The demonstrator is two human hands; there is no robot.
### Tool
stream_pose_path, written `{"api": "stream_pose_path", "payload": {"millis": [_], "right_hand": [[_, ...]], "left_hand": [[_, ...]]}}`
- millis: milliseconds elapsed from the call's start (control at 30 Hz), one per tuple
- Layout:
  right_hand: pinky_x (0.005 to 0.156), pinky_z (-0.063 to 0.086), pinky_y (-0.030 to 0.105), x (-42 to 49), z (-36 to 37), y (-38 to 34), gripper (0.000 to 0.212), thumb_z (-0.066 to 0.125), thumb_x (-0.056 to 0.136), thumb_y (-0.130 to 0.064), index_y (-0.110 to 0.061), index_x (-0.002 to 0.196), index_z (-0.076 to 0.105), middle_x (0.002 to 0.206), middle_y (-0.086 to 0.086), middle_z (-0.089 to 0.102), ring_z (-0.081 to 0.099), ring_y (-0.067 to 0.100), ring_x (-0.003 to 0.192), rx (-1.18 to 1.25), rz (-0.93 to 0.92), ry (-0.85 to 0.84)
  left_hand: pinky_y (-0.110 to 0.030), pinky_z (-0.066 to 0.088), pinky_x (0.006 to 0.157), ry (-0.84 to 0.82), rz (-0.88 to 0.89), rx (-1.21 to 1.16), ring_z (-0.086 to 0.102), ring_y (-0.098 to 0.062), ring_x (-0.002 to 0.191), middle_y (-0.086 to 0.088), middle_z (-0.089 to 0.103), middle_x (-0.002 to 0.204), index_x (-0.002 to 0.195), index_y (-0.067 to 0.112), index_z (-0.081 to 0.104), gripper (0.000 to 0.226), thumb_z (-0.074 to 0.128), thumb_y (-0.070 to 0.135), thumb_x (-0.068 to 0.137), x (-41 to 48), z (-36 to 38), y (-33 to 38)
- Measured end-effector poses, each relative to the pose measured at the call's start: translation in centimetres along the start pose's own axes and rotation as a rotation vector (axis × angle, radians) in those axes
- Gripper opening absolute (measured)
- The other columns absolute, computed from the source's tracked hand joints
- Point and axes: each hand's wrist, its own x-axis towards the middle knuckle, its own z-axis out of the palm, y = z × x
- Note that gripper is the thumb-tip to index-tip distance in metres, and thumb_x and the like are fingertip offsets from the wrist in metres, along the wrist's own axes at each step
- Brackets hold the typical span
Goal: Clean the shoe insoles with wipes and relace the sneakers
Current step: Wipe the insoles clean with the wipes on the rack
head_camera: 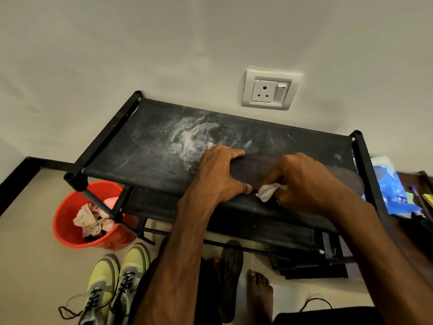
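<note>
The dark insole point(253, 168) lies flat on the top shelf of the black shoe rack point(145, 141), its length running from nine o'clock to three o'clock. At its nine o'clock end the left hand point(218, 174) clamps it, fingers hooked over the far edge and thumb set against the near edge, so the insole stretches away from that grip towards three o'clock. The right hand point(304, 179) sits over the middle of the insole, its curled fingers pinching a crumpled white wipe point(269, 192) that touches the insole's near edge, just beside the left thumb. At eleven o'clock from the hands, a pale powdery smear point(192, 139) marks the shelf fabric. Down at eight o'clock a red bucket point(65, 219) on the floor holds crumpled used wipes point(91, 221). At seven o'clock stand two yellow-green sneakers point(112, 285) side by side, a loose lace point(70, 310) trailing. A second insole point(230, 277) lies on the floor at six o'clock, beside a bare foot point(260, 294). At three o'clock sits a blue packet point(389, 191).
</note>
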Motion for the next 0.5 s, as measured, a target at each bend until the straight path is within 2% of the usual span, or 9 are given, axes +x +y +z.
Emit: {"api": "stream_pose_path", "payload": {"millis": [100, 167, 300, 367, 433, 500], "right_hand": [[0.066, 0.059, 0.032, 0.2, 0.2, 0.2, 0.028, 0.078, 0.078, -0.021, -0.045, 0.091, 0.078, 0.086, -0.021, 0.075, 0.066, 0.002, 0.074, 0.070, -0.032, 0.081], [0.066, 0.060, 0.033, 0.6, 0.0, 0.7, 0.025, 0.082, 0.078, -0.021, -0.043, 0.091, 0.079, 0.084, -0.021, 0.074, 0.067, -0.001, 0.073, 0.177, -0.026, 0.120], [0.073, 0.061, 0.034, 1.3, 0.2, 2.1, 0.023, 0.083, 0.080, -0.021, -0.035, 0.098, 0.080, 0.089, -0.014, 0.077, 0.070, 0.001, 0.079, 0.311, 0.050, 0.322], [0.075, 0.059, 0.026, 1.6, 0.6, 2.9, 0.023, 0.080, 0.083, -0.015, -0.029, 0.101, 0.081, 0.094, -0.010, 0.078, 0.070, 0.001, 0.081, 0.365, 0.072, 0.402], [0.069, 0.054, 0.013, 1.9, 0.9, 3.4, 0.022, 0.078, 0.085, -0.009, -0.026, 0.099, 0.081, 0.092, -0.009, 0.078, 0.069, -0.002, 0.081, 0.402, 0.053, 0.448], [0.066, 0.051, 0.010, 2.3, 1.1, 3.2, 0.022, 0.077, 0.085, -0.006, -0.025, 0.098, 0.081, 0.087, -0.011, 0.076, 0.068, -0.004, 0.082, 0.422, 0.031, 0.481]], "left_hand": [[-0.027, 0.031, 0.107, -0.017, -0.003, -0.006, 0.042, -0.018, 0.129, 0.000, 0.048, 0.139, 0.145, 0.027, 0.050, 0.087, 0.091, 0.038, 0.068, 0.1, 0.0, 0.0], [-0.027, 0.031, 0.105, -0.027, -0.010, -0.015, 0.041, -0.019, 0.130, -0.001, 0.047, 0.139, 0.144, 0.027, 0.050, 0.087, 0.091, 0.036, 0.068, 0.1, 0.0, 0.0], [-0.032, 0.028, 0.116, -0.013, -0.009, -0.026, 0.040, -0.018, 0.132, 0.001, 0.047, 0.138, 0.145, 0.028, 0.049, 0.087, 0.090, 0.037, 0.069, 0.0, 0.0, 0.0], [-0.035, 0.024, 0.121, -0.008, -0.001, -0.038, 0.038, -0.018, 0.134, 0.002, 0.048, 0.138, 0.144, 0.028, 0.049, 0.086, 0.090, 0.038, 0.069, -0.1, 0.0, -0.1], [-0.038, 0.023, 0.122, -0.010, 0.001, -0.051, 0.037, -0.018, 0.136, 0.002, 0.048, 0.138, 0.145, 0.027, 0.048, 0.087, 0.090, 0.037, 0.069, -0.2, 0.0, 0.0], [-0.039, 0.026, 0.121, -0.008, 0.004, -0.069, 0.040, -0.016, 0.133, 0.003, 0.049, 0.139, 0.146, 0.026, 0.047, 0.089, 0.091, 0.035, 0.069, -0.3, -0.1, 0.1]]}}
